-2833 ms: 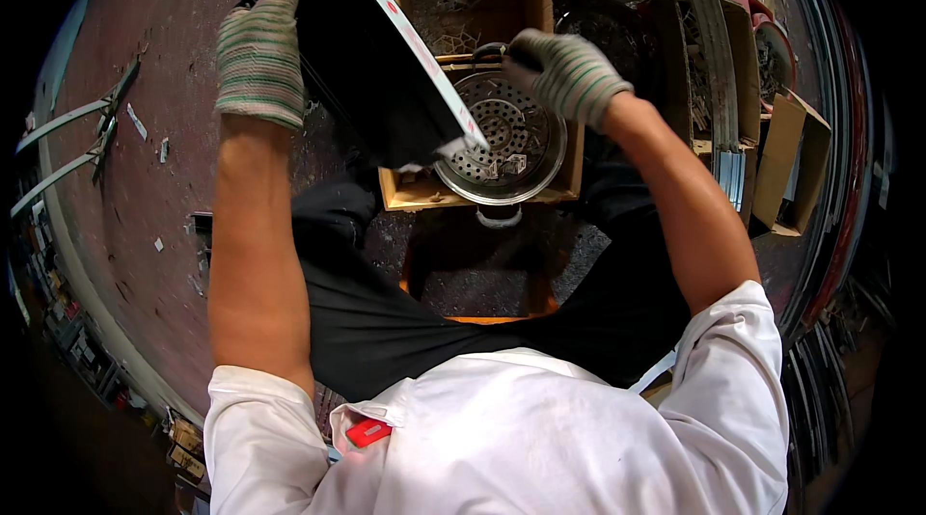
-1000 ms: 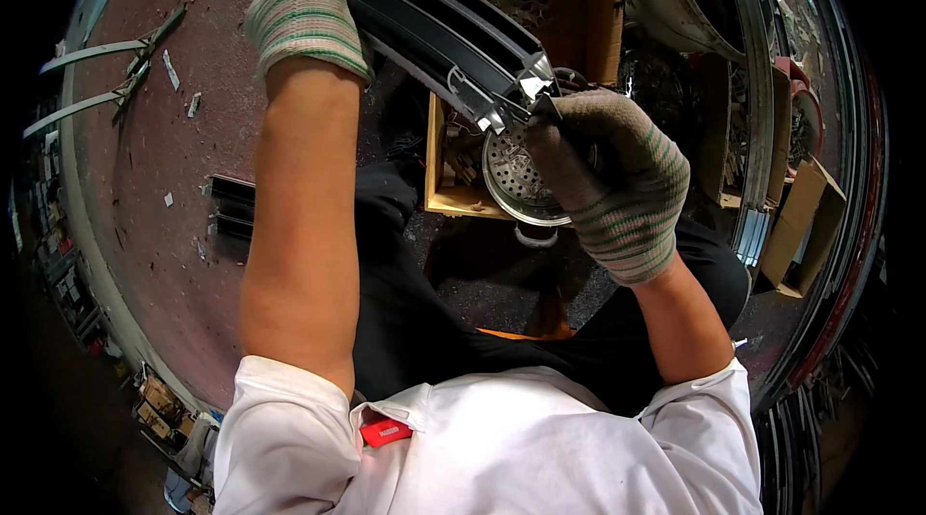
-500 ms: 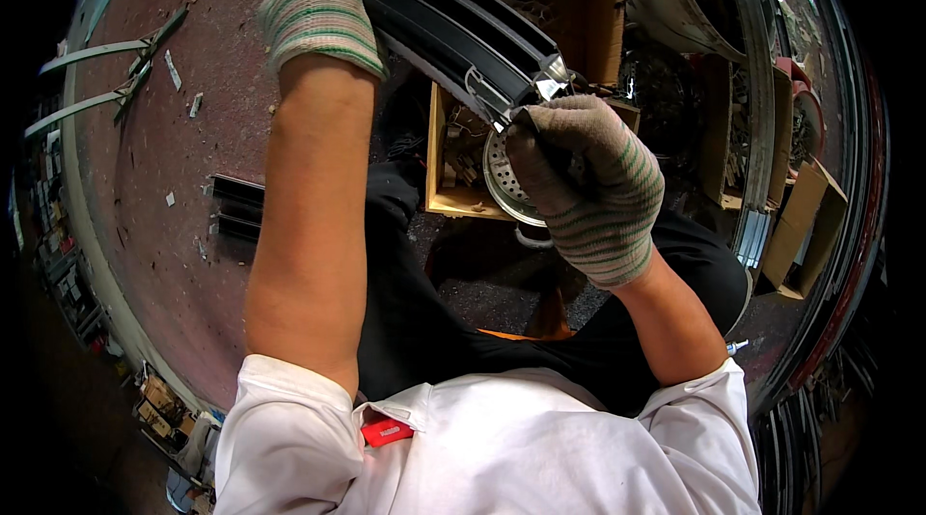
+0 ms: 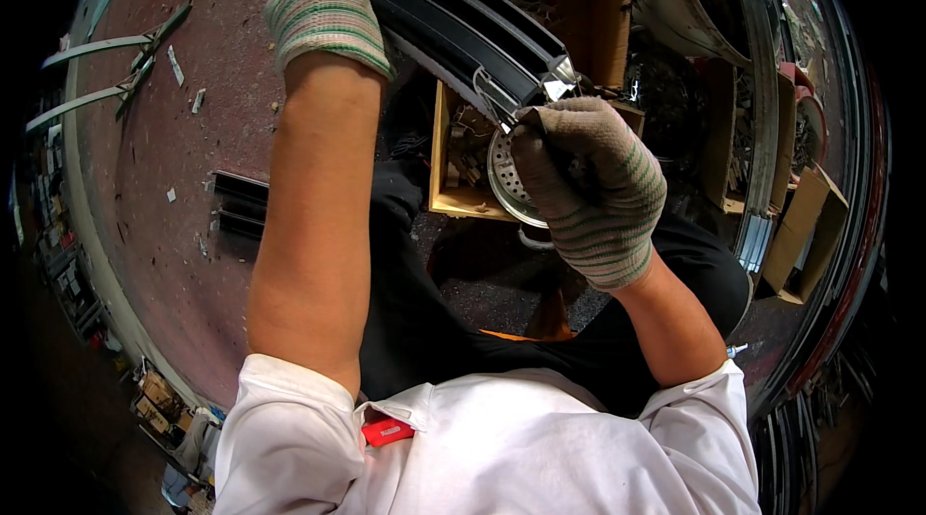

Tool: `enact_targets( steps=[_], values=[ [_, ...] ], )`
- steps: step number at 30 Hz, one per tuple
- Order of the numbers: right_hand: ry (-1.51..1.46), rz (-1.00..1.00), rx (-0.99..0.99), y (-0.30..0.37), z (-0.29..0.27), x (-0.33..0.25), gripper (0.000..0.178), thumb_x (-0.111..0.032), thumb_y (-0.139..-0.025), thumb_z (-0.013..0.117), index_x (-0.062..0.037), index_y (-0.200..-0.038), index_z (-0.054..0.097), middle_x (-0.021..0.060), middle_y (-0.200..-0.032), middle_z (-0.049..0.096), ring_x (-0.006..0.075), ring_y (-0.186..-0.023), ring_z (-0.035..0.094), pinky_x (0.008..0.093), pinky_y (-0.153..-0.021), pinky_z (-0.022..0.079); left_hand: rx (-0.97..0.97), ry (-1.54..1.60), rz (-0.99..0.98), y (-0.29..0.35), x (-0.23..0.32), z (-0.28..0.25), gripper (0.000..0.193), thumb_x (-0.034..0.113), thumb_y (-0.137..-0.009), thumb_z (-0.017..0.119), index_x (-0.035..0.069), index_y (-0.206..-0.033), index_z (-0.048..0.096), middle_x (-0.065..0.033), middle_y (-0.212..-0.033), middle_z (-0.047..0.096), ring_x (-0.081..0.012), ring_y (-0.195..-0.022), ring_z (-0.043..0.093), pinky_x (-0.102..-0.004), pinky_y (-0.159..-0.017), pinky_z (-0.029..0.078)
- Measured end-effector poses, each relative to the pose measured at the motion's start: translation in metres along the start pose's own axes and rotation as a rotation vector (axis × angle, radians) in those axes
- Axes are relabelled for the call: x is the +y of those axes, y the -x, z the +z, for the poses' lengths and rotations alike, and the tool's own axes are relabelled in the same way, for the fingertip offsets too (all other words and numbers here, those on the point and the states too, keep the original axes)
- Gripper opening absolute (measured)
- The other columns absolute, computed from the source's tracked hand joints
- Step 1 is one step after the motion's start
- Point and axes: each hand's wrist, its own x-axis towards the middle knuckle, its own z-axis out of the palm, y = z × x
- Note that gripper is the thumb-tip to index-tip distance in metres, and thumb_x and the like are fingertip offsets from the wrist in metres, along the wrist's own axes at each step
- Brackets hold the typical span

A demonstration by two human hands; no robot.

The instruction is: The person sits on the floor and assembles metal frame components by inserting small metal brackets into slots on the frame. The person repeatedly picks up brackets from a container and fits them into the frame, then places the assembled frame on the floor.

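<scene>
A long black metal profile [image 4: 453, 18] with lengthwise grooves slants from the upper left down to the middle. My left hand [image 4: 328, 13], in a striped knit glove, is closed around it well back from its near end. Shiny cut metal [image 4: 558, 81] shows at that end, with a thin bent strip [image 4: 490, 94] beside it. My right hand [image 4: 603, 192], gloved alike, is closed right at the end, thumb and fingers pinched together. What it pinches is hidden by the glove.
Under the profile's end stand a wooden box [image 4: 439, 153] of small pieces and a perforated round metal pan [image 4: 504, 168]. A white bucket [image 4: 670, 9] and cardboard boxes [image 4: 808, 230] are at right. Another black profile piece [image 4: 238, 204] lies on the floor at left.
Very little differs: the profile and my left hand sit slightly farther right and lower in the view. Both hands keep the same closed positions.
</scene>
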Motion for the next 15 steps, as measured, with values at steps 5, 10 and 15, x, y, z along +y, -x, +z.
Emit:
enact_targets(
  steps=[5, 10, 15],
  values=[
    [0.020, -0.035, -0.012, 0.000, -0.002, 0.006, 0.022, -0.002, -0.086, 0.077, -0.0051, -0.105, 0.067, 0.0064, -0.093, 0.067, 0.0141, -0.076, 0.066, 0.0257, -0.063, 0.053, -0.019, 0.012, -0.014, 0.000, -0.004, 0.006, 0.030, 0.031, -0.084, 0.074, 0.003, -0.095, 0.070, -0.0112, -0.082, 0.070, -0.0215, -0.067, 0.067, -0.0393, -0.063, 0.058],
    [0.044, -0.080, -0.035, -0.005, 0.000, 0.000, 0.021, -0.002, -0.085, 0.077, -0.0044, -0.104, 0.067, 0.0069, -0.092, 0.066, 0.0153, -0.075, 0.066, 0.0263, -0.064, 0.053, 0.006, 0.013, -0.007, 0.007, 0.002, -0.002, 0.030, 0.031, -0.084, 0.074, 0.003, -0.095, 0.070, -0.0112, -0.082, 0.070, -0.0215, -0.067, 0.067, -0.0396, -0.063, 0.058],
    [0.044, -0.060, -0.009, -0.005, 0.004, 0.002, 0.020, -0.002, -0.084, 0.078, -0.0045, -0.101, 0.068, 0.0070, -0.090, 0.066, 0.0170, -0.075, 0.066, 0.0272, -0.064, 0.053, 0.015, -0.030, 0.005, -0.004, -0.008, 0.004, 0.031, 0.032, -0.082, 0.075, 0.003, -0.093, 0.070, -0.0113, -0.083, 0.071, -0.0202, -0.068, 0.066, -0.0390, -0.066, 0.057]
  ],
)
